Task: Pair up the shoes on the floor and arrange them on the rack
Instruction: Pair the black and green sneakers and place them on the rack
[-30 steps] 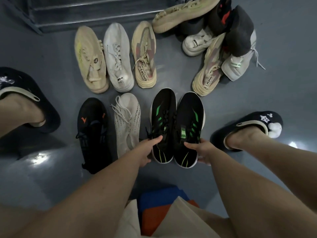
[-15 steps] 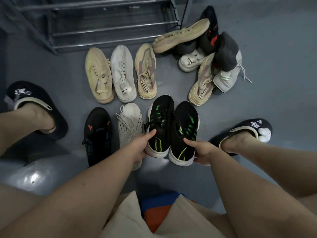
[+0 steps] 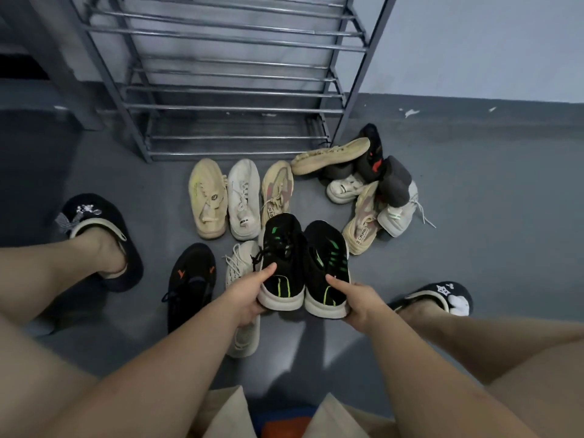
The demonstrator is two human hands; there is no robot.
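Two black shoes with green stripes are held side by side above the floor, toes pointing away from me. My left hand [image 3: 249, 295] grips the heel of the left black-green shoe [image 3: 281, 248]. My right hand [image 3: 357, 298] grips the heel of the right black-green shoe [image 3: 327, 257]. Straight ahead against the wall stands the grey metal shoe rack [image 3: 230, 90], its bar shelves bare. On the floor lie a yellow-beige shoe [image 3: 207, 200], a white shoe [image 3: 243, 197], a tan shoe [image 3: 275, 188], a black shoe with orange marks [image 3: 191, 282] and a cream knit shoe [image 3: 241, 311].
A heap of several mixed shoes [image 3: 369, 188] lies at the rack's right foot. My feet in black slippers [image 3: 101, 238] [image 3: 442, 298] stand left and right of the shoes. A dark step or ledge [image 3: 41, 99] runs at the far left.
Both hands have lifted the black-green pair off the floor and carried it forward. My view has tilted up, bringing the whole rack into sight.
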